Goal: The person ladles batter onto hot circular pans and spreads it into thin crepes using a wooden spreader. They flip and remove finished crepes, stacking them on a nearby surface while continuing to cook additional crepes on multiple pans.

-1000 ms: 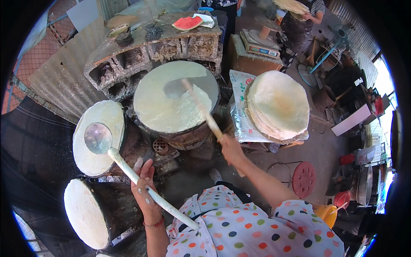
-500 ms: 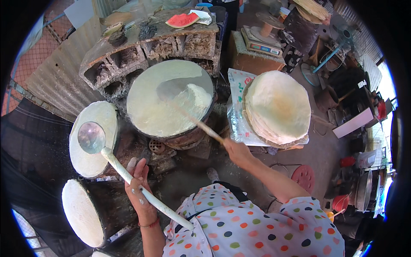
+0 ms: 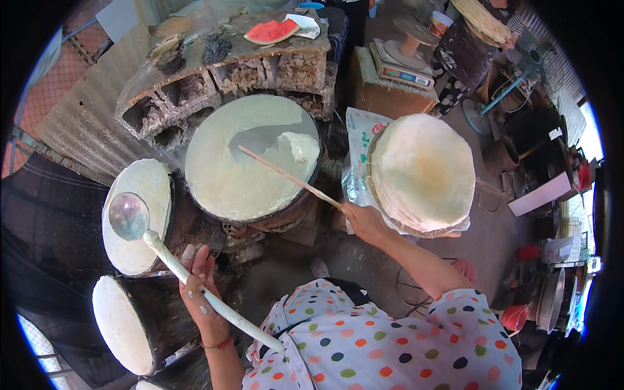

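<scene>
My left hand (image 3: 200,289) grips the long pale handle of a ladle (image 3: 129,216), its fingers partly raised. The ladle's round bowl is over a smaller round griddle (image 3: 120,255) coated in a pale layer. In my right hand (image 3: 367,224) is a thin wooden stick (image 3: 286,174), slanting out over a large round griddle (image 3: 260,138). Pale greenish batter (image 3: 227,185) covers most of that griddle around a curved bare grey patch. The stick's far tip is over this patch. Thick batter (image 3: 300,147) is heaped at the patch's right end.
Right of the large griddle, a stack of round pale flatbreads (image 3: 426,175) rests on a plastic sheet. Behind stands a block ledge with a watermelon slice (image 3: 272,31). A scale (image 3: 401,67) sits on a box near another person holding flatbreads (image 3: 481,19). Another coated griddle (image 3: 122,325) is lower left.
The wooden stick has come off the heap of batter, and its tip is now over the bare patch. The heap looks smaller. My left hand still holds the ladle in nearly the same place.
</scene>
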A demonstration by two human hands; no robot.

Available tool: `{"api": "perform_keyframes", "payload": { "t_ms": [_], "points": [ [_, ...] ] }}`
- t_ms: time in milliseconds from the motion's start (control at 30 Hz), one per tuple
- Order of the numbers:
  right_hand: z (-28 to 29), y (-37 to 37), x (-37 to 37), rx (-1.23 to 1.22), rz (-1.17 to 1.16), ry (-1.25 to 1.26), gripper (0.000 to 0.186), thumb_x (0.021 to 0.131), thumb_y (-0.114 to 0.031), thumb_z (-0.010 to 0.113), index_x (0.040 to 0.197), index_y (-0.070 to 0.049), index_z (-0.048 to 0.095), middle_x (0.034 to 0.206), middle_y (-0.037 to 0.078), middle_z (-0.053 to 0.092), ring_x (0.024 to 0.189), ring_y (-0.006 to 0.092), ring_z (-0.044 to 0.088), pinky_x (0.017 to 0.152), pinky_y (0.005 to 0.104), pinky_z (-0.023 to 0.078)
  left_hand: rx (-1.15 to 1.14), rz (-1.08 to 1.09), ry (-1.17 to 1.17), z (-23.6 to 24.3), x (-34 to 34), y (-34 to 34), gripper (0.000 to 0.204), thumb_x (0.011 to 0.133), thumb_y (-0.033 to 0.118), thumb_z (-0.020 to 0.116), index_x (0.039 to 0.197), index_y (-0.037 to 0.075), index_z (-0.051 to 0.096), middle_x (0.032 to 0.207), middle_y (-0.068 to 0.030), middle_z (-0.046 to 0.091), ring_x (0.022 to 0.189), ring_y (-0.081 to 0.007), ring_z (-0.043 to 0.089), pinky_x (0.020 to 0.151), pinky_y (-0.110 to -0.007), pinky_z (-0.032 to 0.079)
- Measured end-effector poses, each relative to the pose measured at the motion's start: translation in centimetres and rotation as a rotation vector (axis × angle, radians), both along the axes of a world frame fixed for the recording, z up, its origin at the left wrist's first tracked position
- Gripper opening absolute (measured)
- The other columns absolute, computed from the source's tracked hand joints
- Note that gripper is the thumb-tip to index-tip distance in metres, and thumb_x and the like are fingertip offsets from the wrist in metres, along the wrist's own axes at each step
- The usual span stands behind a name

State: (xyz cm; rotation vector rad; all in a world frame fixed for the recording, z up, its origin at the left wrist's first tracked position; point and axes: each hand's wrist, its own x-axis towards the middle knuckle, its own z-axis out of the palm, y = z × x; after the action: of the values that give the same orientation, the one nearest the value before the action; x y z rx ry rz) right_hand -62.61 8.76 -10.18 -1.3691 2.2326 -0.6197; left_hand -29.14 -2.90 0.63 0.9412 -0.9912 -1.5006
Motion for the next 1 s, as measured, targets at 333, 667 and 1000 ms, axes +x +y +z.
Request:
{"api": "perform_keyframes", "payload": {
  "t_ms": [333, 667, 1000],
  "points": [
    [-0.9, -7.3, -9.7, -0.116, 0.004, 0.049, 0.024, 0.097, -0.029, 0.043, 0.098, -0.010, 0.057, 0.086, 0.023, 0.063, 0.082, 0.0466, 0.058, 0.072, 0.0542, 0.046, 0.013, 0.132, -0.009, 0.3, -0.5, 0.0, 0.058, 0.081, 0.013, 0.046, 0.133, -0.011, 0.036, 0.122, -0.0214, 0.057, 0.120, -0.0269, 0.052, 0.105, -0.039, 0.038],
    [3.7, -16.1, -6.7, -0.392, -0.106, -0.167, 0.031, 0.097, -0.027, 0.043, 0.120, -0.017, 0.060, 0.111, 0.019, 0.062, 0.104, 0.0389, 0.058, 0.085, 0.0423, 0.048, 0.032, 0.133, -0.060, -0.2, 0.9, 0.0, 0.058, 0.083, 0.018, 0.051, 0.134, -0.007, 0.038, 0.125, -0.0190, 0.058, 0.122, -0.0249, 0.052, 0.106, -0.038, 0.037],
    [1.7, -8.9, 1.6, -0.382, -0.249, -0.208, 0.033, 0.094, -0.024, 0.051, 0.127, -0.018, 0.058, 0.113, 0.019, 0.063, 0.104, 0.0371, 0.060, 0.088, 0.0391, 0.048, 0.023, 0.053, 0.000, -0.1, -0.8, -0.6, 0.062, 0.082, 0.019, 0.050, 0.134, -0.011, 0.033, 0.124, -0.0224, 0.055, 0.118, -0.0262, 0.053, 0.104, -0.039, 0.038]
  ]
}}
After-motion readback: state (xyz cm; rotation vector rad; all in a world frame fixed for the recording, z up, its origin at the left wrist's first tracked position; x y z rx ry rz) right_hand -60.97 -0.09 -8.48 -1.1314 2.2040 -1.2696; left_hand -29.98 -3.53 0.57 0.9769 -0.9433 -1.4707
